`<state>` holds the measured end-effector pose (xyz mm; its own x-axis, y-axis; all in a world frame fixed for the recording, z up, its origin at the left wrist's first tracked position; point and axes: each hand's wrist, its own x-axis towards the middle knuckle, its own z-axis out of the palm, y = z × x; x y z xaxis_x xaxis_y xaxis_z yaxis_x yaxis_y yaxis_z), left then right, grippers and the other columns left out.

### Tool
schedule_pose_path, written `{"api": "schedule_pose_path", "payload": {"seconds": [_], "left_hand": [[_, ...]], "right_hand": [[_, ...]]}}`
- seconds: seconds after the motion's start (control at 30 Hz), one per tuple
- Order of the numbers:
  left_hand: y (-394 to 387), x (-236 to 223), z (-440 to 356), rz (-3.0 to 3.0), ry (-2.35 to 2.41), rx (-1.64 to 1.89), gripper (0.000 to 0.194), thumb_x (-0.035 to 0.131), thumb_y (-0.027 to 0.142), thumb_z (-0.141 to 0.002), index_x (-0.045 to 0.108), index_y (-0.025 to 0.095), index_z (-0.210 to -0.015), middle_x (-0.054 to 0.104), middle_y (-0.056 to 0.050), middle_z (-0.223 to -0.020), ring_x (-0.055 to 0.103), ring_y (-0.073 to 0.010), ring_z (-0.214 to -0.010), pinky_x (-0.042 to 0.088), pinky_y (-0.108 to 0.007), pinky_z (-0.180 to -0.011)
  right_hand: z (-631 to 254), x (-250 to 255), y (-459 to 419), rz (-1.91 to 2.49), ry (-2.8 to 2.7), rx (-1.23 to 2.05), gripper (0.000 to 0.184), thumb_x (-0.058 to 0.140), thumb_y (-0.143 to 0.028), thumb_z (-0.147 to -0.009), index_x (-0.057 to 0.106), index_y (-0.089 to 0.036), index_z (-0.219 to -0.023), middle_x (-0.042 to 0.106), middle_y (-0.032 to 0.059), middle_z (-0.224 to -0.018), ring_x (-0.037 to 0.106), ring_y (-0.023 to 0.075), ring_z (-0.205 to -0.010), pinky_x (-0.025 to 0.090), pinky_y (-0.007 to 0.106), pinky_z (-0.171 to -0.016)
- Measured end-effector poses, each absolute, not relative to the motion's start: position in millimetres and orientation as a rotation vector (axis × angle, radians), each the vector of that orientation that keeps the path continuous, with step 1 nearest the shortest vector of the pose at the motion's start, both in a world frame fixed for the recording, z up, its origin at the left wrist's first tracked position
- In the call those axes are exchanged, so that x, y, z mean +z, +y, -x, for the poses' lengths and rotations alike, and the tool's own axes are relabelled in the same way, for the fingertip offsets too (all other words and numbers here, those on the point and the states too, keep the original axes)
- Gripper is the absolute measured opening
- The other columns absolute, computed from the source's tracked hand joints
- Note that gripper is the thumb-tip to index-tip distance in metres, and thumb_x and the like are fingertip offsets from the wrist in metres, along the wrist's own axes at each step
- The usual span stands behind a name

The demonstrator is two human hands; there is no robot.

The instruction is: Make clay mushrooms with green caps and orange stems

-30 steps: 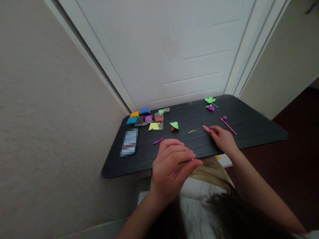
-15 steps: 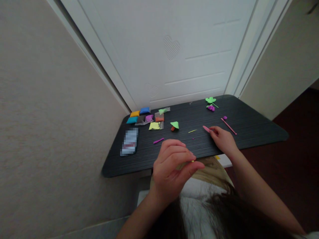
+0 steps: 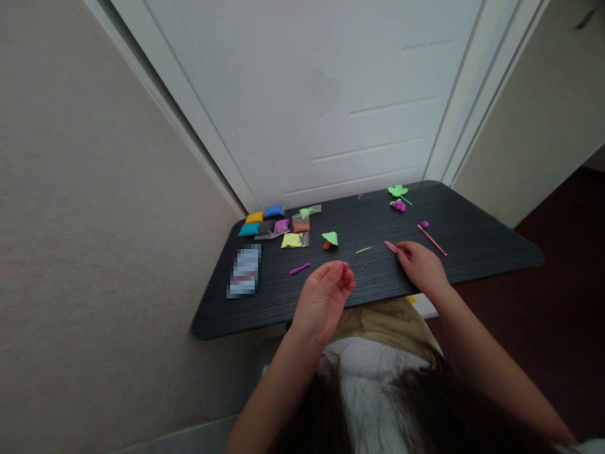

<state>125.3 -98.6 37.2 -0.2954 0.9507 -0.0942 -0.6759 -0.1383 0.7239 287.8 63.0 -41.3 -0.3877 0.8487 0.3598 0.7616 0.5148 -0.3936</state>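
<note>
My left hand (image 3: 327, 296) is raised over the table's near edge, palm turned up, with thumb and fingertips pressed together. The tiny yellow clay bit seen at its fingertips a moment ago is hidden behind them now. On the table, my right hand (image 3: 420, 263) pinches a pink modelling tool (image 3: 391, 246) with a flat blade that points left. Between the hands lie a thin yellow-green strip (image 3: 363, 250) and a tiny purple-pink dot (image 3: 365, 265). Beyond my left hand stands a small clay piece with a green cone top (image 3: 330, 238) and an orange-brown base.
On the dark table (image 3: 227, 321), several bagged clays, one of them yellow (image 3: 292, 240), lie at the back left. A phone (image 3: 244, 271) and a purple tool (image 3: 299, 268) are on the left. A green clover (image 3: 397, 190), purple grapes (image 3: 398, 205) and a pink stick (image 3: 432, 239) lie right.
My left hand has turned over, palm now up, and its fingers have closed together; the yellow bit has gone out of sight. My right hand and the pink tool stay nearly still.
</note>
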Motion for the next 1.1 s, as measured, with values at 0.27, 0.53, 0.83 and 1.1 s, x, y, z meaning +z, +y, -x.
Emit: {"api": "schedule_pose_path", "payload": {"seconds": [0.27,0.53,0.83,1.1], "left_hand": [[-96,35,-125,-0.416,0.671,1.69,0.021,0.053,0.029,-0.079,0.051,0.014,-0.065,0.046,0.003,-0.06,0.049,-0.0079,-0.062,0.04,-0.024,-0.065],[-93,32,-123,-0.297,0.665,1.693,0.023,0.055,0.033,-0.077,0.049,0.015,-0.065,0.045,0.004,-0.058,0.047,-0.0065,-0.057,0.039,-0.022,-0.061],[-90,24,-124,-0.241,0.667,1.656,0.012,0.059,0.024,-0.075,0.06,0.012,-0.078,0.058,0.002,-0.066,0.055,-0.0063,-0.063,0.044,-0.021,-0.063],[-93,27,-124,-0.329,0.739,1.618,0.014,0.062,0.013,-0.071,0.063,0.011,-0.085,0.064,-0.002,-0.073,0.059,-0.0074,-0.068,0.047,-0.021,-0.067]], "right_hand": [[-288,-44,65,1.34,-2.218,0.264,0.025,0.04,-0.036,-0.083,0.06,-0.022,-0.09,0.064,0.0026,-0.086,0.058,0.017,-0.073,0.039,0.027,-0.061],[-296,-39,74,1.337,-2.132,0.263,0.032,0.042,-0.043,-0.08,0.061,-0.018,-0.088,0.061,0.0054,-0.082,0.055,0.0178,-0.075,0.04,0.029,-0.067],[-353,-43,106,1.61,-2.12,0.103,0.037,0.044,-0.044,-0.076,0.064,-0.016,-0.09,0.059,0.0101,-0.089,0.054,0.0226,-0.083,0.04,0.033,-0.072],[-352,-49,103,1.653,-2.105,0.097,0.036,0.041,-0.043,-0.078,0.063,-0.018,-0.092,0.059,0.0084,-0.092,0.055,0.0213,-0.083,0.04,0.031,-0.07]]}}
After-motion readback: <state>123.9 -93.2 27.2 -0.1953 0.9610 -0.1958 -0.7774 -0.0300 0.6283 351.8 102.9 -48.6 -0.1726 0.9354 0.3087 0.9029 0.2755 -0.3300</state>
